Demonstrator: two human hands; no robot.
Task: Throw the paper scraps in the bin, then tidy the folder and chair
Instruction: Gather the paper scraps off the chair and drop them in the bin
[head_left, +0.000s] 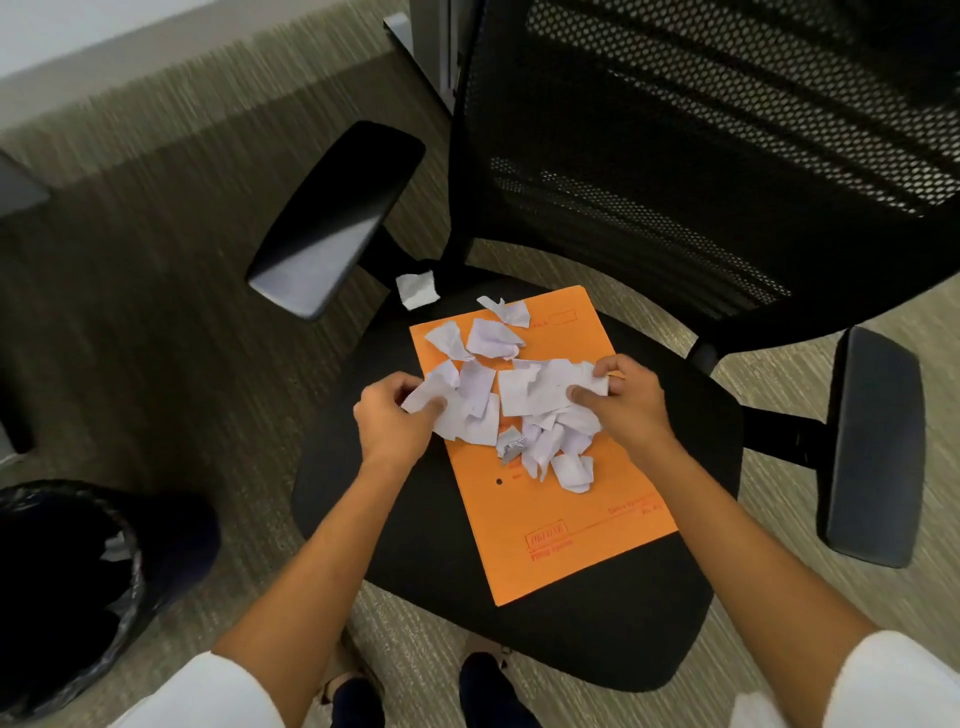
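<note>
An orange folder (556, 525) lies flat on the black seat of an office chair (426, 551). Several torn white paper scraps (540, 441) are heaped on its upper half. My left hand (392, 421) pinches scraps at the heap's left edge. At the right edge, my right hand (631, 400) grips a larger scrap (535, 389) between thumb and fingers. One stray scrap (417, 289) lies off the folder, at the seat's back left corner. A black bin (67, 587) with a plastic liner stands on the floor at lower left.
The chair has a black mesh backrest (701, 145) and two armrests, one at left (332, 218) and one at right (872, 447). Striped carpet (156, 260) covers the floor. A grey desk leg (415, 47) stands behind the chair. My shoes (488, 691) show below the seat.
</note>
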